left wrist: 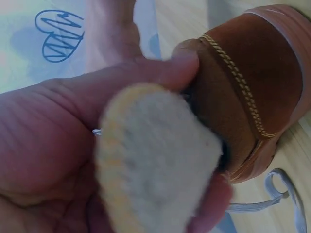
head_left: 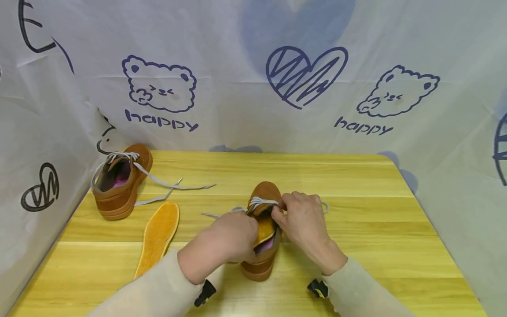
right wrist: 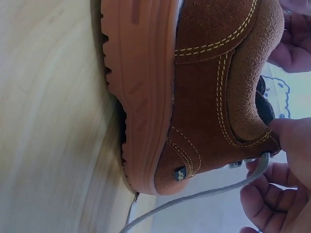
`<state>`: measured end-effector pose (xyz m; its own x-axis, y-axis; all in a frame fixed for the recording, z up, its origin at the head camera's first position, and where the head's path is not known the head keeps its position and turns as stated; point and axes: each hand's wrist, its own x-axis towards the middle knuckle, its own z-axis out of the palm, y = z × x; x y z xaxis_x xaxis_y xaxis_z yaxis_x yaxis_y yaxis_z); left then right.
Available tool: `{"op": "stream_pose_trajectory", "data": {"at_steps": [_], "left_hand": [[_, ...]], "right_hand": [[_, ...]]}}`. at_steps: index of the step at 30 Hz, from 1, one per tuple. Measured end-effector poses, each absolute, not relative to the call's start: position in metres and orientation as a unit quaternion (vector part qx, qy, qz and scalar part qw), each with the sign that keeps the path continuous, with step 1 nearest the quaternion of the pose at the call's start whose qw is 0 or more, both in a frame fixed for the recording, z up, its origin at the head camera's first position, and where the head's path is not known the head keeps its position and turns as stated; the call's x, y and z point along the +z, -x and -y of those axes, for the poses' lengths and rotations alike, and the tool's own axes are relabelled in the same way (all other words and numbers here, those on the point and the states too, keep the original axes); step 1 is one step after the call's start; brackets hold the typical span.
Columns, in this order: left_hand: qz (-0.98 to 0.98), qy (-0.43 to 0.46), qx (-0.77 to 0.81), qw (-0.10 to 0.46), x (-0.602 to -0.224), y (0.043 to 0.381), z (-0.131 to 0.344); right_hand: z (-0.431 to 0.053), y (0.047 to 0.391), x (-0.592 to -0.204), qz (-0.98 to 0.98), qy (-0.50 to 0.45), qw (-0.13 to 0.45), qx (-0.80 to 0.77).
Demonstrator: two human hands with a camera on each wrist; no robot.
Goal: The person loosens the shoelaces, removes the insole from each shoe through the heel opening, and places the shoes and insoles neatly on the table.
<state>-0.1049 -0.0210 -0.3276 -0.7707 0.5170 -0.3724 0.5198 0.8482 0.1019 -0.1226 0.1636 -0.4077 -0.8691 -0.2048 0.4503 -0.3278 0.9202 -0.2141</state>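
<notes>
A brown lace-up shoe (head_left: 258, 269) stands on the table with its toe pointing away from me. An orange-yellow fuzzy insole (head_left: 266, 230) is partly inside its opening. My left hand (head_left: 226, 237) grips this insole; the left wrist view shows the insole's pale underside (left wrist: 163, 155) between thumb and fingers. At the right side of the opening, my right hand (head_left: 306, 223) pinches the edge of the shoe near the lace eyelets. A grey lace (right wrist: 204, 194) hangs from there. Part of a purple lining shows at the heel. The insole's front end is hidden inside the shoe.
A matching brown shoe (head_left: 119, 200) with loose laces stands at the back left. Near my left forearm lies another orange insole (head_left: 160, 226), partly covered by the sleeve. A printed white cloth (head_left: 237, 88) hangs behind the wooden table (head_left: 376, 246).
</notes>
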Motion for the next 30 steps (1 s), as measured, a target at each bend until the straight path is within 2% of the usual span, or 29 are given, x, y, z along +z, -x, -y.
{"op": "stream_pose_trajectory", "data": {"at_steps": [10, 19, 30], "left_hand": [[-0.951, -0.262, 0.023, 0.161, -0.309, 0.087, 0.04], [-0.95, -0.261, -0.002, 0.17, -0.283, 0.084, 0.08], [-0.966, -0.22, -0.042, 0.127, -0.31, 0.086, 0.083]], "right_hand": [[-0.162, 0.122, -0.407, 0.958, -0.132, 0.208, 0.147], [-0.161, 0.123, -0.406, 0.959, -0.126, 0.207, 0.148], [-0.16, 0.122, -0.407, 0.96, -0.125, 0.202, 0.146]]}}
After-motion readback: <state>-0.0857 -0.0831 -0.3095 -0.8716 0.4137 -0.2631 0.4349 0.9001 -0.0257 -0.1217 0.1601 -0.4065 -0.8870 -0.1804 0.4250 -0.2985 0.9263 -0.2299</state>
